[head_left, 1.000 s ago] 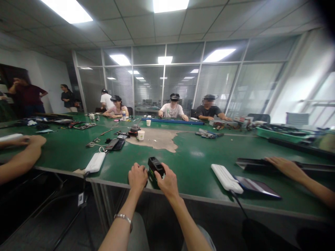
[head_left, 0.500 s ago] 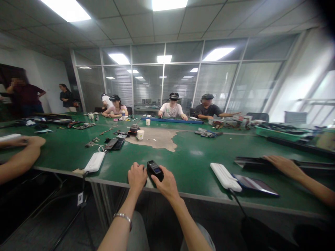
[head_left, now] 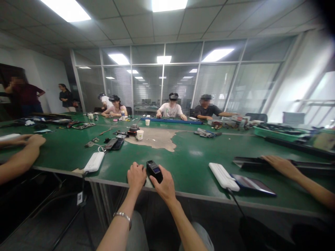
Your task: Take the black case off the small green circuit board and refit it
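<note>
Black device between both hands, right hand gripping, left hand beside

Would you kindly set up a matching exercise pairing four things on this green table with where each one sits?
Things:
1. small black device
2. white power bank
3. paper cup
4. tablet

Places:
A. beside the worn bare patch at mid-table
B. between the left hand and right hand at the near edge
C. to the right, next to a second white power bank
D. left of the hands, near the table corner

Pairs: 1-B, 2-D, 3-A, 4-C
</note>
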Demonstrator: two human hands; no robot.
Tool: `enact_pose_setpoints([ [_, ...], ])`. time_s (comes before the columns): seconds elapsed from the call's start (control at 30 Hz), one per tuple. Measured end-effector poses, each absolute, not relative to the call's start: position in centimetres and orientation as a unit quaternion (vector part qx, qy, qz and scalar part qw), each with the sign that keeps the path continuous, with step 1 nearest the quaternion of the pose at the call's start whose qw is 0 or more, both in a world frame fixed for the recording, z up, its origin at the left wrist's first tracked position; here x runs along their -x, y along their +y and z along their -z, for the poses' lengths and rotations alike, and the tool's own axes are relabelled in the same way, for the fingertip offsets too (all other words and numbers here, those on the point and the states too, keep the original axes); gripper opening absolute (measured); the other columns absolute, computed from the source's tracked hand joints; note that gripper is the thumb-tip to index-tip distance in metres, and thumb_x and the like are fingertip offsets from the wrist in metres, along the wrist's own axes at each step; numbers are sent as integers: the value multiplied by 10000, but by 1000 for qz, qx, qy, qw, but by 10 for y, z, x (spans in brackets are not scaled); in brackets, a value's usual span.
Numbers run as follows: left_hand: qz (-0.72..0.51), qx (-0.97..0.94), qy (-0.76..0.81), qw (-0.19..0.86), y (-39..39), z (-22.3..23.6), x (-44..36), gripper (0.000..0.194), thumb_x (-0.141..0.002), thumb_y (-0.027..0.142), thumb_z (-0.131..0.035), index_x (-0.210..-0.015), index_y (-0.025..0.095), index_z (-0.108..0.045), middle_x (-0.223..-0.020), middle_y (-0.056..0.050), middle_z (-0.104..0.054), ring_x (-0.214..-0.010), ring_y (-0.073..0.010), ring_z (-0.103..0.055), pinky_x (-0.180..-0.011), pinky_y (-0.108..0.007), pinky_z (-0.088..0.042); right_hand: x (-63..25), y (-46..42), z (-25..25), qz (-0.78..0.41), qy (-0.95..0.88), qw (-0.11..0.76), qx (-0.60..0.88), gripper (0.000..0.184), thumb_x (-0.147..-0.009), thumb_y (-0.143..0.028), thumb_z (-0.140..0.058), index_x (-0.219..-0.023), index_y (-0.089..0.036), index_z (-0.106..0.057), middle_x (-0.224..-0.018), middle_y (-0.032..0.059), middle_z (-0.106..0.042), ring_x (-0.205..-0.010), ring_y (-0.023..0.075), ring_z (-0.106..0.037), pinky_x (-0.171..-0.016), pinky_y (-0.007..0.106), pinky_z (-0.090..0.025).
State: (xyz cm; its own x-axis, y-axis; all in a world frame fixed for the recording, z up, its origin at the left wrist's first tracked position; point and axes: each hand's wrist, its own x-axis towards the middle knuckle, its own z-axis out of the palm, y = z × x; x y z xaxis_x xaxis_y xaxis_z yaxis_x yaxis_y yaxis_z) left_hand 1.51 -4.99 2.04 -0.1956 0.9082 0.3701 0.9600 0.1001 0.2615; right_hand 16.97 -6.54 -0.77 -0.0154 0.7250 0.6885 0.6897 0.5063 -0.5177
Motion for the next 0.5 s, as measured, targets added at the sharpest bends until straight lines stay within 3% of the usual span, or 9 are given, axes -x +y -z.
enact_pose_setpoints([
  [0.27,226,631,-739,67,-49,-20,-15,349,-914,438,-401,-998,237,-673,-1033,-84,-506,-947,-204,-492,-763,-298,-369,-170,-65,10,-6,-688,512,515,600,-819,-503,-586,-1262,-101,-538,-1191,175,-616,-1092,275,-570,-953,418,-443],
  [0.5,224,633,-738,65,-49,-20,-15,361,-918,439,-389,-1009,236,-673,-1034,-86,-508,-951,-204,-500,-768,-299,-377,-168,-67,7,-30,-677,510,530,479,-805,-478,-602,-1147,-143,-611,-1096,134,-655,-1020,264,-590,-921,401,-441],
])
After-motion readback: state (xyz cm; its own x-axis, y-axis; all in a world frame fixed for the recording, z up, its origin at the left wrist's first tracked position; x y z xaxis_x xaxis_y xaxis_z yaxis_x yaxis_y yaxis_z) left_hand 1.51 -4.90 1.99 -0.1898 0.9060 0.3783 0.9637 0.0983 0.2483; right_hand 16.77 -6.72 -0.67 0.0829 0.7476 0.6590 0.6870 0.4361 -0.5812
